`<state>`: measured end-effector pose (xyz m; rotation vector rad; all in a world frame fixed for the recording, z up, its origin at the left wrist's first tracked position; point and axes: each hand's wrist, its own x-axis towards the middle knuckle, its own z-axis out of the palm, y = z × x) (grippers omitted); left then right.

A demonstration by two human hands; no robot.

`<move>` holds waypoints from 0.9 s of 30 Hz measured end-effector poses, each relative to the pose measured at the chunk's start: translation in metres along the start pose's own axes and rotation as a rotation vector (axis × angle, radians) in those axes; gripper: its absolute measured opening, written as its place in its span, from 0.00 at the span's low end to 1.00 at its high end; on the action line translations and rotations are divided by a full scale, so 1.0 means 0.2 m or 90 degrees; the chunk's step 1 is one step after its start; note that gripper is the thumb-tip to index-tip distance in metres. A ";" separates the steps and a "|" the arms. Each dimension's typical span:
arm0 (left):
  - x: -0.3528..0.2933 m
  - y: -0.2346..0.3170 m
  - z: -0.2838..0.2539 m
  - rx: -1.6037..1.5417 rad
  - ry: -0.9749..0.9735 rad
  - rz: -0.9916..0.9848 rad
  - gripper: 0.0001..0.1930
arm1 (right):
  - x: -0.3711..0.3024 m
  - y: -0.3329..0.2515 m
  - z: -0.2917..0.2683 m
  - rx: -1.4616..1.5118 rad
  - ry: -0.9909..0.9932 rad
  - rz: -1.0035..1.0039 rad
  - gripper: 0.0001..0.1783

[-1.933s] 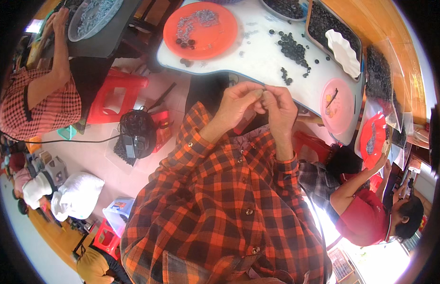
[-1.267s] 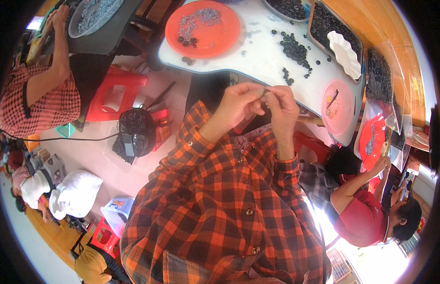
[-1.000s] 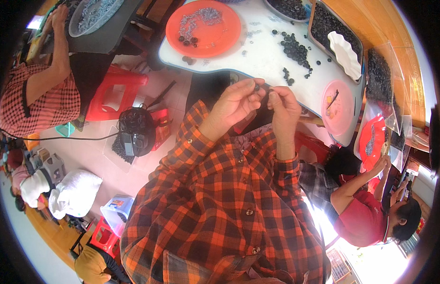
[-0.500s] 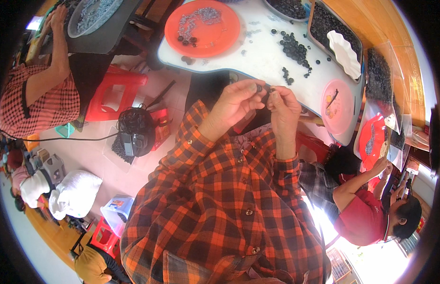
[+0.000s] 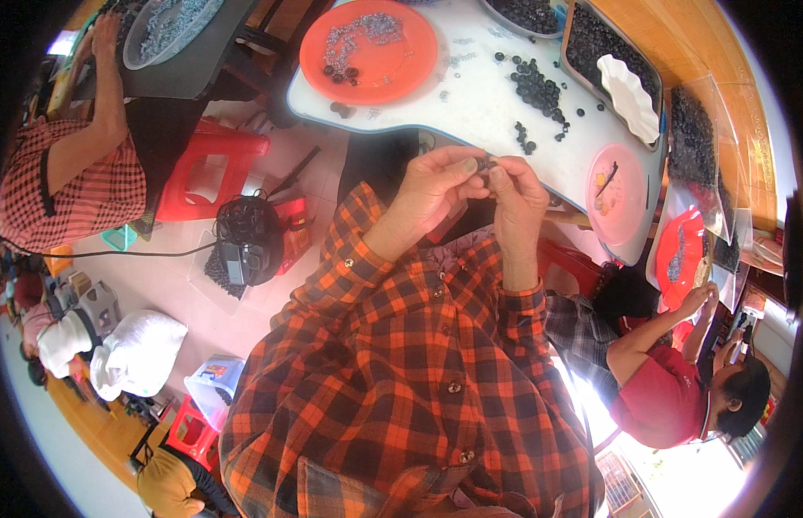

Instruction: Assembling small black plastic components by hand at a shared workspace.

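My left hand [image 5: 438,188] and my right hand [image 5: 518,197] meet just off the near edge of the white table. Each pinches with thumb and fingertips at a small dark round part [image 5: 483,165], mostly covered by the fingers. Beyond them a cluster of black round parts [image 5: 540,93] is scattered on the white tabletop [image 5: 471,112]. An orange plate [image 5: 401,65] at the far left of the table carries small clear pieces and a few black parts. To the right, a pink plate [image 5: 622,220] holds a dark thin stick and some small bits.
A black-filled tray [image 5: 583,43] with a white scalloped dish [image 5: 628,99] stands at the far right. At right, a person in red [image 5: 665,397] works beside a red dish [image 5: 678,259]. Another person's arm [image 5: 108,112] is at left, near a red stool [image 5: 213,173] and black cables [image 5: 249,237].
My fingertips have drawn closer together, covering more of the dark parts that showed between them. The things on the table have stayed put.
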<state>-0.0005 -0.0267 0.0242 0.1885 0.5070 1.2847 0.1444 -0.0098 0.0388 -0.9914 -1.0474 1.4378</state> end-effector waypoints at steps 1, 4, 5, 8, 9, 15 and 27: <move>0.00 0.00 0.00 0.001 -0.001 0.005 0.12 | 0.00 0.00 0.00 -0.009 -0.003 -0.009 0.05; 0.00 0.00 0.00 0.007 0.001 0.010 0.12 | 0.00 0.00 0.00 -0.019 -0.006 -0.024 0.05; -0.01 0.00 0.01 0.012 0.003 0.011 0.12 | 0.00 0.00 0.00 -0.020 -0.006 -0.032 0.05; -0.01 0.00 0.02 0.033 0.006 0.019 0.12 | 0.01 0.00 0.01 -0.029 -0.006 -0.053 0.05; -0.01 0.00 0.02 0.034 0.007 0.019 0.12 | 0.01 0.00 0.01 -0.029 -0.006 -0.053 0.05; -0.01 0.00 0.03 0.034 0.000 0.030 0.12 | 0.01 0.01 -0.01 -0.054 -0.010 -0.059 0.05; -0.01 -0.01 0.03 0.038 -0.017 0.049 0.12 | 0.01 0.00 0.00 -0.165 -0.023 -0.125 0.05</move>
